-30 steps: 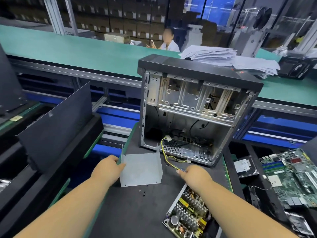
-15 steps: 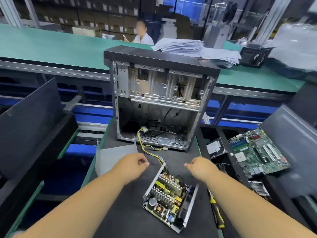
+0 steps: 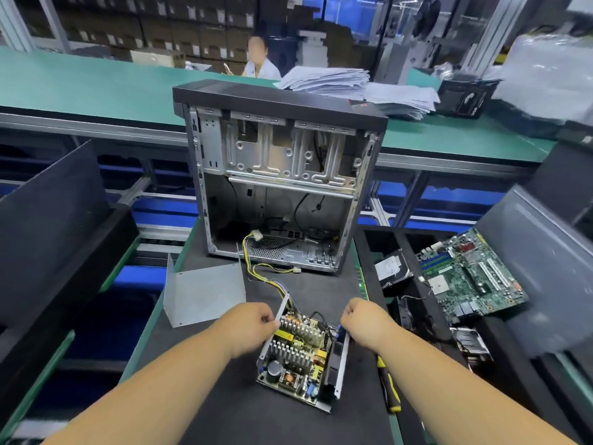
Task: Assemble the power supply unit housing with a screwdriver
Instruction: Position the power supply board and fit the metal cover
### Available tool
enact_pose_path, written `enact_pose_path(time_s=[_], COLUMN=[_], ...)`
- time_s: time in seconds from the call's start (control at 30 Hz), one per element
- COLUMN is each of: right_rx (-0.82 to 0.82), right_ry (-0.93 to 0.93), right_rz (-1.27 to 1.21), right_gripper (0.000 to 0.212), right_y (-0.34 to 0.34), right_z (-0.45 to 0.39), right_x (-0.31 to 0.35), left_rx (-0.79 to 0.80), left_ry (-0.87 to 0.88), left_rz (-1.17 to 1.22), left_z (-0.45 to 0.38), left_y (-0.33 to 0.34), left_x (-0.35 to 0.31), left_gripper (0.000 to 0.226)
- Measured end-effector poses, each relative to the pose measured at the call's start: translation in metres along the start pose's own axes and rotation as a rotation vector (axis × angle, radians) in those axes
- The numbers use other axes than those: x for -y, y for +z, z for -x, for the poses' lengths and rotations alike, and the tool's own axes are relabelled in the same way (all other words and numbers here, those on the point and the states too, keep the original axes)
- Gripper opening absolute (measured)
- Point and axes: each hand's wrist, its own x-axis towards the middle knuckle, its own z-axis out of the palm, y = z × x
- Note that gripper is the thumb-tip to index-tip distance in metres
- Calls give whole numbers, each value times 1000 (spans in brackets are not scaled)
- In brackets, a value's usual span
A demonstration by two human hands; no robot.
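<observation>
Two hands hold the open power supply unit (image 3: 296, 358), which lies near on the black mat (image 3: 224, 406): a bare metal tray with heatsinks, yellow coils and a capacitor exposed. Left hand (image 3: 253, 326) pinches the tray's left wall with curled fingers; right hand (image 3: 362, 322) curls over the right wall. Screwdriver (image 3: 390, 390), yellow and black, lies just right of the unit. Grey metal cover (image 3: 205, 293) stands left, apart. Yellow cables (image 3: 256, 268) run far to the open computer case (image 3: 279, 175).
</observation>
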Motion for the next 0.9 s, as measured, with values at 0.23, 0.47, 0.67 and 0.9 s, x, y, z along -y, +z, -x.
enact_pose_path(time_s=[0.23, 0.47, 0.67, 0.9], right_rx=[-123, -146, -129, -136], right_ry=[-105, -120, -72, -289], right_rz=[9, 115, 333, 173], right_gripper=[16, 20, 29, 37], right_y=[-5, -10, -24, -2], right_z=[-15, -27, -36, -40], right_x=[-3, -4, 17, 87], left_rx=[98, -155, -650, -525], left_ry=[-42, -106, -309, -679], left_rz=[364, 255, 189, 87], left_z=[14, 14, 20, 17], left_y=[14, -11, -59, -85], left_x=[-12, 6, 49, 106], left_gripper=[15, 10, 20, 52])
